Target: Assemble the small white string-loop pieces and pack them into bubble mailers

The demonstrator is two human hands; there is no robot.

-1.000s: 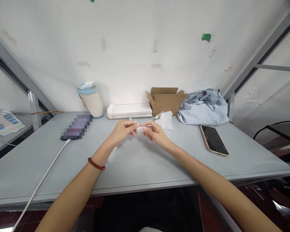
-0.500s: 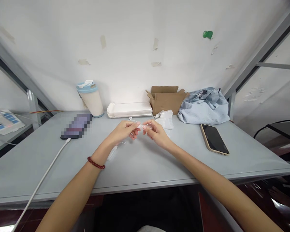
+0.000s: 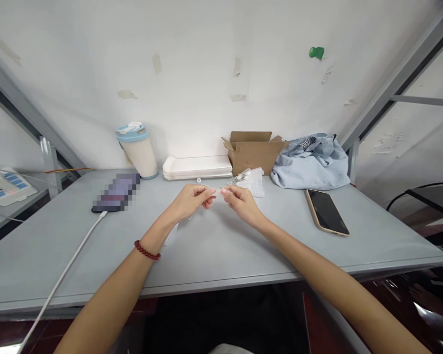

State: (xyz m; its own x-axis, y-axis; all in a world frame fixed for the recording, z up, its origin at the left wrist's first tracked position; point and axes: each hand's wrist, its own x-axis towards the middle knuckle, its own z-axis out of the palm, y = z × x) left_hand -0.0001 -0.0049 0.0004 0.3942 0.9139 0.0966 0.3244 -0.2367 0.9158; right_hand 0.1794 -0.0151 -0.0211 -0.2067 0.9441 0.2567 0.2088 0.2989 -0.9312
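My left hand (image 3: 190, 201) and my right hand (image 3: 240, 202) meet above the middle of the grey table (image 3: 221, 246), fingertips pinched together on a small clear piece (image 3: 217, 192) that is too small to name. A red bead bracelet (image 3: 146, 250) circles my left wrist. A small white part (image 3: 171, 234) lies on the table under my left forearm. Just behind my right hand sits a clear plastic bag (image 3: 251, 181) with small white parts in it.
At the back stand a cup with a blue lid (image 3: 137, 150), a stack of white trays (image 3: 197, 167), an open cardboard box (image 3: 253, 152) and a crumpled blue cloth (image 3: 310, 162). A phone (image 3: 327, 212) lies right; another phone (image 3: 116, 192) with a white cable (image 3: 66, 270) lies left.
Both hands have shifted slightly away from me, the pinched fingertips staying together. Nothing else has moved.
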